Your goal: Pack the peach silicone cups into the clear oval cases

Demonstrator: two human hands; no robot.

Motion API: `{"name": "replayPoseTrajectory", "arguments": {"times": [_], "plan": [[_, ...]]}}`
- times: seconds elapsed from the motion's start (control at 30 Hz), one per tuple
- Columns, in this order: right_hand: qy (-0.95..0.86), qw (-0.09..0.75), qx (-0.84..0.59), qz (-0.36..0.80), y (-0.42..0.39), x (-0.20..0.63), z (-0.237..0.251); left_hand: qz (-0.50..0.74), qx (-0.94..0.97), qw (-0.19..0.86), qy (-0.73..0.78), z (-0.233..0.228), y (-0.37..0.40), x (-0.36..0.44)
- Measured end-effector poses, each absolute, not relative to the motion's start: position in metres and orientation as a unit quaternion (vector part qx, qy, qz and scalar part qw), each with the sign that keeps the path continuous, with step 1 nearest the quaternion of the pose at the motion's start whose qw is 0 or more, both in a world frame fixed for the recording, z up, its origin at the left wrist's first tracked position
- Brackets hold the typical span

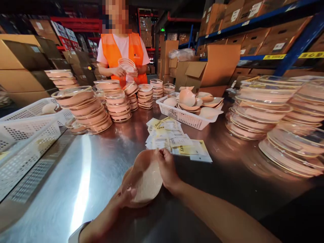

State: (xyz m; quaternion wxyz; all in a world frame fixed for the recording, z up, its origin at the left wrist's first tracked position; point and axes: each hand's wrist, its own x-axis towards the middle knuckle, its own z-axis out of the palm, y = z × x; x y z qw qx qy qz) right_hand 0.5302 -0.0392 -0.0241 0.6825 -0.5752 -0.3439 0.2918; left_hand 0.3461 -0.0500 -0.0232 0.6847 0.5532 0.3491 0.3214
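Both hands hold one pink pad (145,180) low over the desk (76,175): left hand (118,202) under, right hand (167,168) pinching its top edge. Many packed stacks (87,109) stand done; the basket (186,116) seems half full.

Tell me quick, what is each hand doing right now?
Left hand: closed on the near edge of the beige pad.
Right hand: pinching the pad's far edge.
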Motion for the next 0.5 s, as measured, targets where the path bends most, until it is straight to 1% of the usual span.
{"name": "replayPoseTrajectory", "arguments": {"times": [0.07, 0.1, 0.13, 0.17, 0.2, 0.23, 0.27, 0.3, 0.33, 0.37, 0.43, 0.5], "plan": [[-0.408, 0.661, -0.574, 0.259, -0.039, 0.537, -0.02, 0.323, 0.453, 0.738, 0.381, -0.024, -0.047, 0.349], [-0.454, 0.634, -0.589, 0.212, -0.038, 0.545, -0.016, 0.314, 0.412, 0.762, 0.388, -0.023, -0.043, 0.35], [-0.501, 0.586, -0.619, 0.147, -0.036, 0.556, -0.012, 0.318, 0.399, 0.766, 0.391, -0.022, -0.038, 0.35], [-0.539, 0.511, -0.666, 0.073, -0.034, 0.569, -0.008, 0.324, 0.397, 0.765, 0.391, -0.02, -0.032, 0.349], [-0.561, 0.41, -0.719, 0.007, -0.031, 0.582, -0.006, 0.328, 0.396, 0.764, 0.389, -0.018, -0.028, 0.348], [-0.567, 0.304, -0.765, -0.035, -0.028, 0.595, -0.005, 0.332, 0.396, 0.765, 0.385, -0.017, -0.024, 0.347], [-0.562, 0.211, -0.798, -0.054, -0.026, 0.606, -0.005, 0.334, 0.398, 0.767, 0.376, -0.016, -0.021, 0.346], [-0.554, 0.146, -0.818, -0.055, -0.023, 0.615, -0.005, 0.334, 0.403, 0.77, 0.365, -0.016, -0.019, 0.345], [-0.548, 0.111, -0.828, -0.047, -0.022, 0.621, -0.006, 0.33, 0.409, 0.773, 0.355, -0.016, -0.019, 0.344], [-0.545, 0.102, -0.831, -0.038, -0.021, 0.625, -0.007, 0.329, 0.414, 0.774, 0.349, -0.016, -0.02, 0.343], [-0.549, 0.107, -0.828, -0.041, -0.022, 0.627, -0.004, 0.335, 0.418, 0.772, 0.342, -0.017, -0.022, 0.342], [-0.555, 0.125, -0.82, -0.069, -0.028, 0.624, 0.004, 0.345, 0.425, 0.765, 0.339, -0.018, -0.024, 0.342]]}}
